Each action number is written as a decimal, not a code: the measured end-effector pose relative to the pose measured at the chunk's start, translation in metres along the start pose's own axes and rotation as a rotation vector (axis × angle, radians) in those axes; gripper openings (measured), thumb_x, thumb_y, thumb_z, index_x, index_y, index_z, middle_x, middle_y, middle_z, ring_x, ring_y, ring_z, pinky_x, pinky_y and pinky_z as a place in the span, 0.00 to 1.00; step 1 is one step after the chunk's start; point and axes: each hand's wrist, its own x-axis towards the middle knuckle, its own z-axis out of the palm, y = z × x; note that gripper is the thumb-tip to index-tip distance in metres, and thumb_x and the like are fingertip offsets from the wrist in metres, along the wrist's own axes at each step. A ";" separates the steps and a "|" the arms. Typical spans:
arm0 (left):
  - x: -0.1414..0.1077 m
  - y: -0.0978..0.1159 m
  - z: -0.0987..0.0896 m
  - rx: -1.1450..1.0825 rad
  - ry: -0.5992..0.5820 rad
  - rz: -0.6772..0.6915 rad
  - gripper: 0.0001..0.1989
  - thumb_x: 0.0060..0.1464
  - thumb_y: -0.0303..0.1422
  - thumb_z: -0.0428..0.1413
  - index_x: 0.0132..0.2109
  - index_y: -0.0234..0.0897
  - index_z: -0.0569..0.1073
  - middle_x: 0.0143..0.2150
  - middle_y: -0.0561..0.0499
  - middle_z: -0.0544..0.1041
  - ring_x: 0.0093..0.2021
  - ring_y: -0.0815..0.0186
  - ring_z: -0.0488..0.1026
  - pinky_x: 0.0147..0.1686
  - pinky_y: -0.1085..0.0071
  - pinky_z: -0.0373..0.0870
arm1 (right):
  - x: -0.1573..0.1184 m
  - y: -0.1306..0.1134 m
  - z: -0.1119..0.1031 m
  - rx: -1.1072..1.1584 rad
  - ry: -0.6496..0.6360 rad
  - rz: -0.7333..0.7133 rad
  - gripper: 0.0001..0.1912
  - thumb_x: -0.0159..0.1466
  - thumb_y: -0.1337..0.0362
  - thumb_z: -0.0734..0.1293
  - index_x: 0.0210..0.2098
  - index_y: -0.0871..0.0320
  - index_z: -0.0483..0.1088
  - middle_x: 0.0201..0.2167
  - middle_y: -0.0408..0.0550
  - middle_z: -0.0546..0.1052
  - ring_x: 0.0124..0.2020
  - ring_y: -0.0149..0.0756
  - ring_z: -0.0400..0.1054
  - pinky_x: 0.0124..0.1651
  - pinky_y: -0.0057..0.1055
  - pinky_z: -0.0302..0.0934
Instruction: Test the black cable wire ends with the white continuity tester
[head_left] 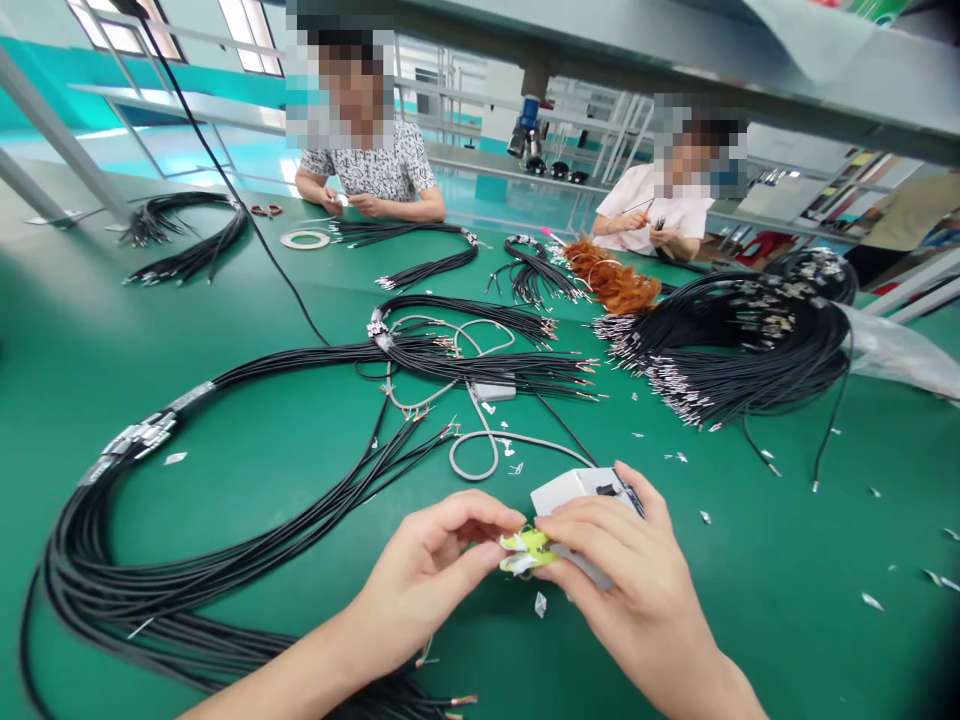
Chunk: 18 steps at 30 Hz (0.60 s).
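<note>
Two half-closed hands (424, 575) (634, 570) on yellow-green tool (529, 548)

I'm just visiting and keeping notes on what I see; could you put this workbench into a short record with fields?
Left hand: fingertips at the tip of the yellow-green tool
Right hand: around the yellow-green tool
Beside right hand: pale box
Left side: bundled black cables
Right side: large cable pile
Far side: tape roll, orange-brown fibres, two seated people
Surface: green tabletop, small pale scraps

Bare left hand (439, 575) and right hand (637, 565), slim fingers (484, 508), uncovered wrists (364, 625) and forearms (289, 675)
</note>
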 end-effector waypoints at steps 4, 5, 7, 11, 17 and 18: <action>0.005 -0.004 0.001 0.224 0.068 0.176 0.07 0.55 0.27 0.61 0.42 0.37 0.80 0.37 0.50 0.81 0.37 0.67 0.77 0.40 0.75 0.73 | 0.000 0.001 -0.002 0.012 -0.018 0.042 0.04 0.63 0.64 0.70 0.39 0.53 0.74 0.32 0.40 0.80 0.35 0.33 0.75 0.65 0.47 0.40; 0.006 -0.003 0.001 0.296 0.074 0.228 0.07 0.55 0.26 0.61 0.42 0.37 0.80 0.36 0.50 0.81 0.37 0.67 0.77 0.39 0.75 0.73 | 0.000 0.001 -0.003 0.015 -0.020 0.050 0.04 0.63 0.64 0.70 0.39 0.53 0.73 0.33 0.40 0.80 0.35 0.33 0.75 0.65 0.47 0.40; 0.009 -0.001 0.003 0.402 0.060 0.315 0.06 0.57 0.24 0.59 0.40 0.36 0.79 0.35 0.50 0.81 0.35 0.68 0.77 0.38 0.76 0.73 | 0.001 0.003 -0.005 0.022 -0.020 0.064 0.05 0.62 0.65 0.71 0.39 0.53 0.73 0.33 0.40 0.80 0.35 0.33 0.74 0.65 0.48 0.39; 0.017 0.011 0.000 0.574 -0.044 0.474 0.05 0.59 0.23 0.56 0.38 0.34 0.76 0.33 0.49 0.80 0.33 0.68 0.77 0.35 0.76 0.74 | 0.001 0.007 -0.010 0.032 -0.037 0.052 0.08 0.61 0.66 0.72 0.40 0.53 0.72 0.34 0.40 0.79 0.35 0.33 0.74 0.66 0.48 0.38; 0.028 0.035 -0.018 1.006 -0.427 0.804 0.10 0.64 0.20 0.46 0.45 0.29 0.72 0.38 0.40 0.80 0.38 0.63 0.76 0.39 0.69 0.74 | 0.000 0.009 -0.013 0.047 -0.083 0.019 0.10 0.60 0.67 0.73 0.41 0.53 0.72 0.34 0.39 0.79 0.36 0.33 0.74 0.66 0.49 0.36; 0.029 0.038 -0.019 1.061 -0.451 0.829 0.11 0.65 0.21 0.45 0.45 0.29 0.72 0.39 0.40 0.80 0.38 0.62 0.76 0.39 0.68 0.74 | -0.001 0.009 -0.013 0.050 -0.088 0.017 0.10 0.60 0.67 0.73 0.41 0.53 0.71 0.34 0.39 0.79 0.36 0.33 0.74 0.66 0.49 0.36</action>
